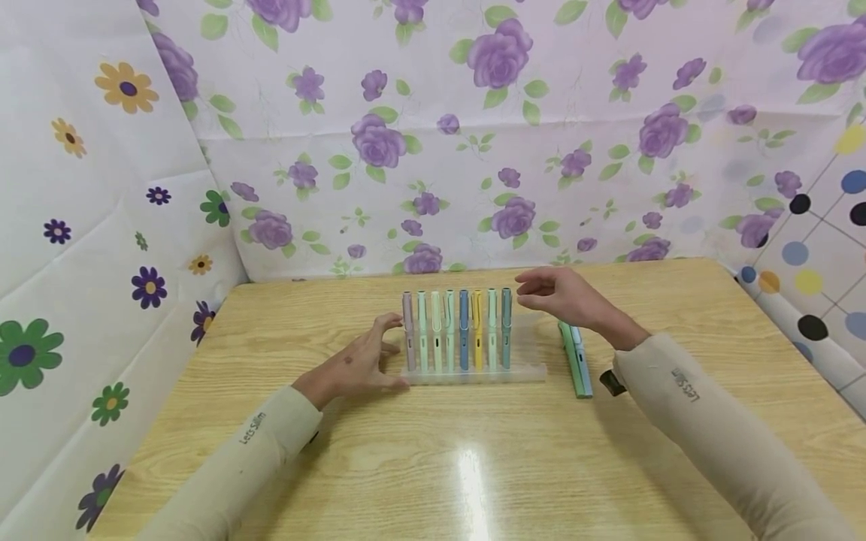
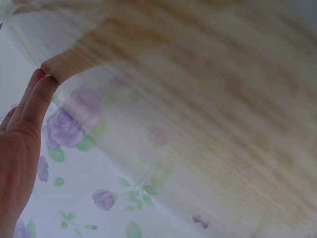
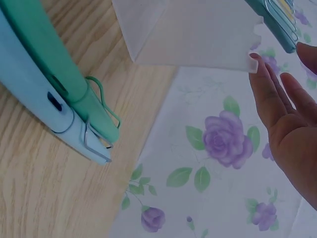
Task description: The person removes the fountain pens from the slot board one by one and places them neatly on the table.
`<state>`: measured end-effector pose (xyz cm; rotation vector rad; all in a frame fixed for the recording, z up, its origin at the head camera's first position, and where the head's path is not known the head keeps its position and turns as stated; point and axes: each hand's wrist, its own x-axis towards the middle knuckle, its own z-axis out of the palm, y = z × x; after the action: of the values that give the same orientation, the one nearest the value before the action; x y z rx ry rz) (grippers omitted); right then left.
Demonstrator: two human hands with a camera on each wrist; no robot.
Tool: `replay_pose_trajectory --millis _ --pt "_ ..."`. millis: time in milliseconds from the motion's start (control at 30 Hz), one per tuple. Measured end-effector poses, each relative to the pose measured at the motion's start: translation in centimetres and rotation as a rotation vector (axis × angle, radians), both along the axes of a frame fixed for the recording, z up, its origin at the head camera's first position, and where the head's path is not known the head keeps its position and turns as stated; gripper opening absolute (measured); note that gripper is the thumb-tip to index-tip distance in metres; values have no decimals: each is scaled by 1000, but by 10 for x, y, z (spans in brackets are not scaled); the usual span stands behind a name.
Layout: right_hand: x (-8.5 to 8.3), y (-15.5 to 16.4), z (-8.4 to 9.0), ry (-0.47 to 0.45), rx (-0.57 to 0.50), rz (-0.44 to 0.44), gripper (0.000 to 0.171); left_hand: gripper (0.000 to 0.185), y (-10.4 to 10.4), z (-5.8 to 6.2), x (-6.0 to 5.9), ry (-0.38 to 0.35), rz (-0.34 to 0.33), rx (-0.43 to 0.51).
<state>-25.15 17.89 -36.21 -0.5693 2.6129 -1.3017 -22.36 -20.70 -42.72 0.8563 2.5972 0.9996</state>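
Observation:
A translucent pen stand [image 1: 528, 373] holds several upright capped pens in a row, from a mauve pen [image 1: 408, 330] at the left end to a dark teal pen [image 1: 506, 328] at the right. Beside the stand's left end is my left hand [image 1: 358, 359], thumb near the front base; in the left wrist view its straight fingertips [image 2: 47, 79] meet the stand's edge. My right hand [image 1: 564, 298] hovers off the other end, near the teal pen's cap, thumb and fingers apart. In the right wrist view its fingertips [image 3: 255, 62] overlap the stand's corner, holding no pen.
On the wooden table [image 1: 406, 458], right of the stand, a green pen [image 3: 59, 64] and a light blue pen [image 3: 37, 84] lie side by side under my right forearm. Flowered cloth [image 1: 440, 188] hangs along the table's back edge, with other patterned sheets at both sides.

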Motion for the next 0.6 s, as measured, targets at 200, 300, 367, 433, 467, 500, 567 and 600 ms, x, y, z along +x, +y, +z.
replay_pose_trajectory --millis 200,300,367,433,467,500,567,600 --pt "1 -7 -4 11 -23 44 46 104 0 1 -1 3 -9 4" --pt "1 -9 -4 15 -27 53 43 104 0 2 -1 -3 -9 2" --pt "1 -10 -4 20 -25 57 42 104 0 2 -1 -3 -6 -1" --pt "2 -12 -4 26 -25 55 40 104 0 2 -1 -2 -5 -4" --pt "2 -13 -4 26 -24 50 39 104 0 2 -1 0 -7 -3" --pt "2 -14 -3 21 -28 45 38 103 0 2 -1 1 -7 -4" --pt "3 -15 -4 8 -41 36 36 103 -1 2 -1 4 -10 -5" --pt "3 -15 -4 0 -47 31 35 103 -1 1 -1 4 -11 -2"
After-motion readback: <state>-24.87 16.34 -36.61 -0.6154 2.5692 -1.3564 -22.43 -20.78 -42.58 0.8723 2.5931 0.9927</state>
